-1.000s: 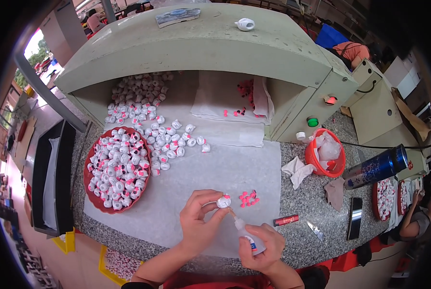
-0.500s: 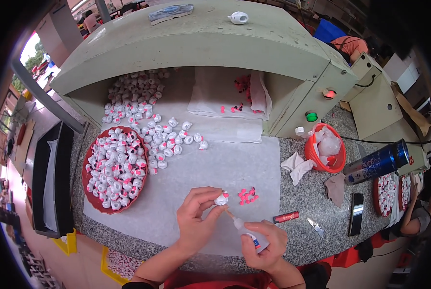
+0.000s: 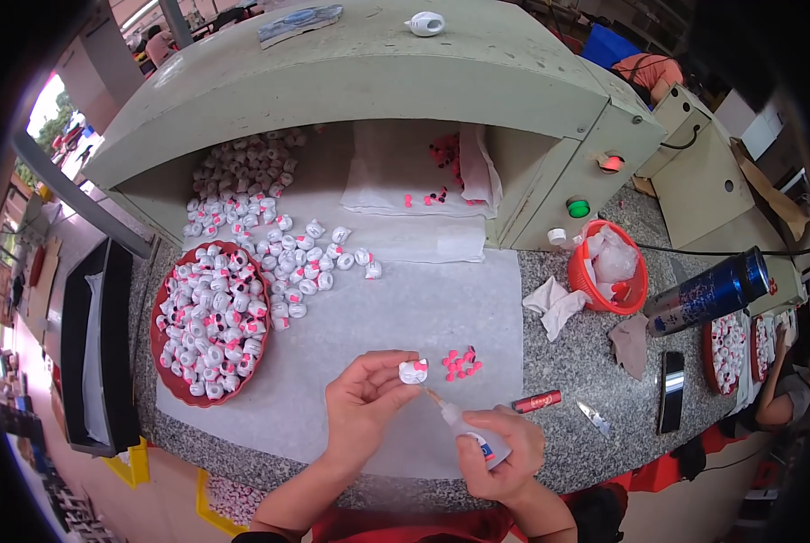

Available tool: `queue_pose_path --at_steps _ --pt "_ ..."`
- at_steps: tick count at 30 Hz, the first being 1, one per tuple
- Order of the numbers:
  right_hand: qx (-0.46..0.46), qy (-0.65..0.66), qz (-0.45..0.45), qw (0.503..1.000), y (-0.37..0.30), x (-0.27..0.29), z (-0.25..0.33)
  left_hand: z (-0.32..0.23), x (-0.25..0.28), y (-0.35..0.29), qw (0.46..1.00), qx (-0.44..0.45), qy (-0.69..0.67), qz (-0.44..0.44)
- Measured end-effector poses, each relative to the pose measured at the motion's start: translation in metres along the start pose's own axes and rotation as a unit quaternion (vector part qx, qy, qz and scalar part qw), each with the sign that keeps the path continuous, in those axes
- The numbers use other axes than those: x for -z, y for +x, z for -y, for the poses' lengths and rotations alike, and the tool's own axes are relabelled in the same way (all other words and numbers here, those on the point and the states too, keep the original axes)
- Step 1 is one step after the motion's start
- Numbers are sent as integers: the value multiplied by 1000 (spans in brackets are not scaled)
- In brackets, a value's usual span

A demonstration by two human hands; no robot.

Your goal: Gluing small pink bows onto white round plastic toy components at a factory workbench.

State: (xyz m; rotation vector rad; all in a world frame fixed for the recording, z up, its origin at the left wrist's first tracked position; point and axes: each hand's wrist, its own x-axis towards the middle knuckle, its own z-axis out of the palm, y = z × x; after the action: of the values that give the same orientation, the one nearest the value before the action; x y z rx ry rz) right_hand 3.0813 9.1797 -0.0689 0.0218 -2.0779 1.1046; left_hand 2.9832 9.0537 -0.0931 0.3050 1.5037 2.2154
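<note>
Between the thumb and fingers of my left hand [image 3: 365, 398] is a small white cat-head piece [image 3: 413, 371] with a pink bow, its front turned up toward me. My right hand [image 3: 503, 452] grips a white glue bottle [image 3: 477, 438] with a thin tan nozzle. The nozzle tip points at the left fingertips, just below the piece; whether it touches I cannot tell. Right of the piece, a loose group of small pink parts [image 3: 462, 364] lies on the white paper sheet [image 3: 351, 317].
A red bowl [image 3: 158, 353] heaped with white pieces stands left. More loose pieces [image 3: 307, 256] spread into the grey metal hood [image 3: 378, 90]. Rightward are a red basket [image 3: 636, 299], cloths [image 3: 554, 303], a blue bottle [image 3: 708, 291], a red tube [image 3: 536, 402], a blade [image 3: 593, 418] and a phone [image 3: 671, 393].
The cat-head piece has been turned in my left fingers, so its front and bow now show. Both hands stay close together, and the view has shifted slightly.
</note>
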Motion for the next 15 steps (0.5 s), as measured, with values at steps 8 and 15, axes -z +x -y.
queue_pose_path --at_steps 8,15 --pt "4 -9 1 1000 0 0 -3 1 3 1 1000 19 -13 4" --pt "1 -14 -3 1000 -3 0 -3 -1 3 1 1000 10 -11 -6"
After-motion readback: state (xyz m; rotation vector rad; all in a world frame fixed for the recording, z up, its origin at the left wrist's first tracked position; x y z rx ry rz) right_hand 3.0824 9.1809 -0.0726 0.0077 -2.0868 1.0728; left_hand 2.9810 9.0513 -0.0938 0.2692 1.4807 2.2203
